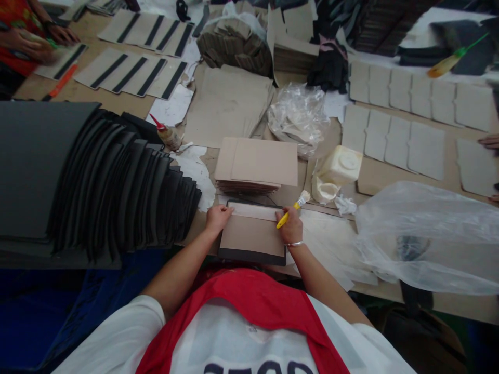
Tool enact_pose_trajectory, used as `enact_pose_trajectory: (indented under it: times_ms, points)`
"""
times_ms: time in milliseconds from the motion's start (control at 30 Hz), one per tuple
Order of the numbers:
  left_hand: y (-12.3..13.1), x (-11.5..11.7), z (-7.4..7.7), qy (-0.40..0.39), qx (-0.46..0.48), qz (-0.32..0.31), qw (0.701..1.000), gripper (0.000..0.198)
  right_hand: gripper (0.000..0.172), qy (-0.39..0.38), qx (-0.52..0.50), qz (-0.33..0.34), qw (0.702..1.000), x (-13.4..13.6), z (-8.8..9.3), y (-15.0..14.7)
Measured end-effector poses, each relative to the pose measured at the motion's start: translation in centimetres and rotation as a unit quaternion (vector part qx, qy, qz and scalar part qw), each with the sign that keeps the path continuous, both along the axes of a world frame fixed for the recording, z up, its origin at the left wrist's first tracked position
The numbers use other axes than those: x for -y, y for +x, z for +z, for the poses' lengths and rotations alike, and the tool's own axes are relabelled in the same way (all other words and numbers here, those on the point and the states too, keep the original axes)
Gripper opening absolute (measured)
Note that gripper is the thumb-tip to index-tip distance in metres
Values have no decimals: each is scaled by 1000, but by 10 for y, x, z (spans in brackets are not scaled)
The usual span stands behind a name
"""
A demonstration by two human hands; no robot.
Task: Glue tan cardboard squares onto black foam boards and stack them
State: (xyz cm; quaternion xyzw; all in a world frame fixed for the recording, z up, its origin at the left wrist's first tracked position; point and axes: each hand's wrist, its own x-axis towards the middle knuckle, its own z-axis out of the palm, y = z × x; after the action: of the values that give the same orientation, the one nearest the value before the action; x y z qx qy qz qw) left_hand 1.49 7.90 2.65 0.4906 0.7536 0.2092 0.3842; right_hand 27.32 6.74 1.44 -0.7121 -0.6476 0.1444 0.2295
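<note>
- Tan board (253,236) lay flat on a dark sheet (253,256) at the near edge of the worktop (452,306), right in front of the person's body.
- A white strip (253,210) ran along the far end of the board.
- The left hand (218,217) was at the left end of the strip, finger and thumb close together. I could not tell if they pinched it or just pressed on it.
- The right hand (290,226) was wrapped around a yellow brush (287,217), with its fingers by the right end of the strip.
- The two hands were apart, one on each side.
- The board looked light and stiff, like thick card. Its corners would probably bend if they got a hard knock.
- The dark sheet looked a bit softer, so it might flop if held by just one corner.
- The strip looked thin and could crease or slip. Its two ends seemed the best spots to hold.
- To lift the board, both side edges seemed best, with fingers under the dark sheet too.
</note>
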Motion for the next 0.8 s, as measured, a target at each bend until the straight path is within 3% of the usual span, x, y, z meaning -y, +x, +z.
enact_pose_trajectory:
  times_ms: [367,800]
  points:
    - [1,-2,-2,-17,-46,-21,999,34,27,-69,7,-35,997,-4,1,-4]
    - [1,-2,6,-13,-167,-94,981,32,28,-44,48,-19,998,-2,-5,-3]
